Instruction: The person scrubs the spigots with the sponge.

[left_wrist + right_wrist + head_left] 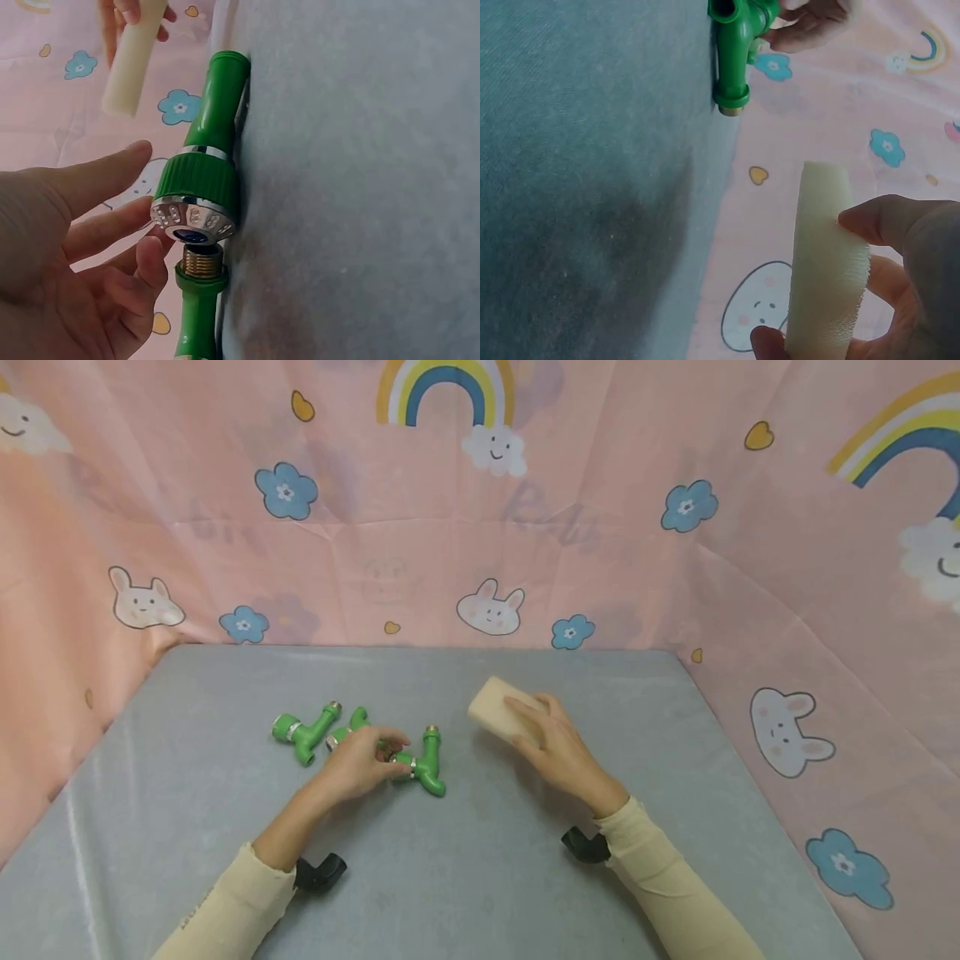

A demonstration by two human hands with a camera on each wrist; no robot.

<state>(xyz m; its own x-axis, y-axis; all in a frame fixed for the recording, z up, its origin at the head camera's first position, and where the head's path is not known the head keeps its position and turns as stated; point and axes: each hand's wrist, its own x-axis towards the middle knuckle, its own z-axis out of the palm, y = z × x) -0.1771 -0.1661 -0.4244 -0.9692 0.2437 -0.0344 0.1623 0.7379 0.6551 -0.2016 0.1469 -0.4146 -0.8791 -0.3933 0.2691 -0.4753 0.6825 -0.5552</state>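
Observation:
Three green faucets lie on the grey tabletop: a left one (303,737), a middle one (359,718) partly hidden by a hand, and a right one (430,767). My left hand (358,766) is over the middle faucet, fingertips beside the right faucet's handle end. In the left wrist view, thumb and fingers are spread beside a faucet (201,176), with no grip visible. Raised above the table, a cream sponge-like block (495,706) is held by my right hand (558,747). The right wrist view shows thumb and fingers pinching this block (821,262).
Black elbow-shaped pieces (321,872) sit at both wrists. A pink printed curtain (420,543) hangs behind and along the sides of the grey table (480,893).

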